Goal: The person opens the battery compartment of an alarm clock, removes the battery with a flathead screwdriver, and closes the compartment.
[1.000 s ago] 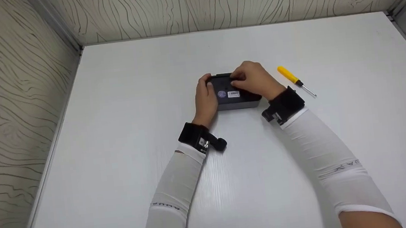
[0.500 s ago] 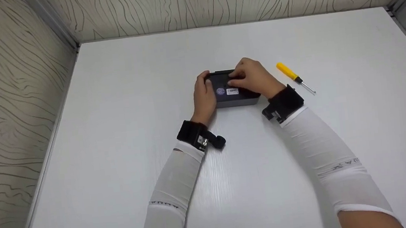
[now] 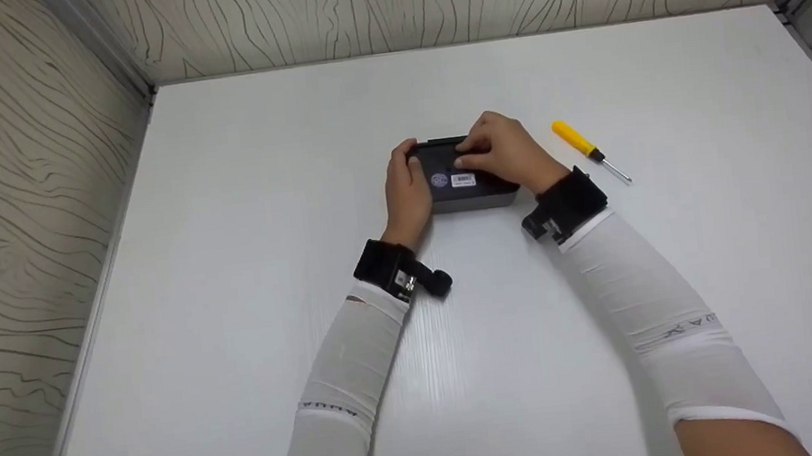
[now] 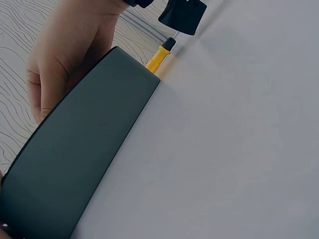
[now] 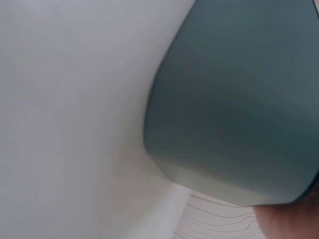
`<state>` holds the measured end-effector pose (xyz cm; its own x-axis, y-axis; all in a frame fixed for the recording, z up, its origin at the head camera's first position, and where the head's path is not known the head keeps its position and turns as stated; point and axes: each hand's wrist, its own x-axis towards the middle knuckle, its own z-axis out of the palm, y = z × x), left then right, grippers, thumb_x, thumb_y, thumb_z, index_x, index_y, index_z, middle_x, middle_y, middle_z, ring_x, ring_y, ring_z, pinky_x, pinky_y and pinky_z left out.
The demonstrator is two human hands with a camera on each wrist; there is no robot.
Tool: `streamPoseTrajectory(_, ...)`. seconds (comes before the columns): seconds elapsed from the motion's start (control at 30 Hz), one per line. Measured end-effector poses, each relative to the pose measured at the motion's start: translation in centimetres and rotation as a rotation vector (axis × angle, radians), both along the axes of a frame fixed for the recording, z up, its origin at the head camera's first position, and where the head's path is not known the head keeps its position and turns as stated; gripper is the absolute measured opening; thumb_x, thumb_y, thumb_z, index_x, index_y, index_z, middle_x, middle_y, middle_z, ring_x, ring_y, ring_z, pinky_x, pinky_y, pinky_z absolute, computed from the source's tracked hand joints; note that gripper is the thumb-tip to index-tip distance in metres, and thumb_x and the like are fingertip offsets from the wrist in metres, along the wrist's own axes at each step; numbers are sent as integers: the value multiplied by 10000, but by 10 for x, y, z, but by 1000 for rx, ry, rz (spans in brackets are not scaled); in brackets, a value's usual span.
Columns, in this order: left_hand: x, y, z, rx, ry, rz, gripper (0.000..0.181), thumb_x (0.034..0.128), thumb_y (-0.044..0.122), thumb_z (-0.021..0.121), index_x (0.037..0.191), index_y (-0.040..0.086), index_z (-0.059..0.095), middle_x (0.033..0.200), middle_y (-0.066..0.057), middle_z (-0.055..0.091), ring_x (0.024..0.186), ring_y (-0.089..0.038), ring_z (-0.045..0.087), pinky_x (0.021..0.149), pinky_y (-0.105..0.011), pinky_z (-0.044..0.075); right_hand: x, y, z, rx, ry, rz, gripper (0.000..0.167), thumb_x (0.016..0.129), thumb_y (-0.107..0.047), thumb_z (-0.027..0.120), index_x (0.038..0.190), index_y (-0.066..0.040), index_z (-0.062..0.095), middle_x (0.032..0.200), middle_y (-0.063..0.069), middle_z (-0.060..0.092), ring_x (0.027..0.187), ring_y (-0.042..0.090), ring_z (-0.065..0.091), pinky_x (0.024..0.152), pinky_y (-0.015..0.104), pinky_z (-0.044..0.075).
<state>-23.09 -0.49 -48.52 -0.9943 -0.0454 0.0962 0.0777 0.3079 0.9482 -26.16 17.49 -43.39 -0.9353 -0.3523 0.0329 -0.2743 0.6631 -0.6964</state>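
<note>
Gripping the dark box (image 3: pixel 474 193) by its left end with the left hand (image 3: pixel 408 190), curling fingers over the far corner and resting the thumb at the top face's edge, having it squarely between both hands. Reaching over that face with the right hand (image 3: pixel 506 151), holding thumb and forefinger close together, not managing to tell whether pinching anything. Spotting a white label (image 3: pixel 463 180) just below the right thumb, and a yellow-handled screwdriver (image 3: pixel 578 140) lying on the white table (image 3: pixel 257 176), right of the right hand.
</note>
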Motion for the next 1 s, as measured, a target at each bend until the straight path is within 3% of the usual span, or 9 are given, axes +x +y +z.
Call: streamPoseTrajectory(1.0, 5, -4, 1, -14, 7, 20, 386, 1095, 75, 337, 1462, 10, 437, 1502, -165, 470, 1437, -250, 395, 1174, -305, 298, 1, -7, -5, -7, 34, -17, 247, 884, -123, 792, 1083, 21, 763, 1022, 173, 592, 1001, 295, 571, 906, 420, 452)
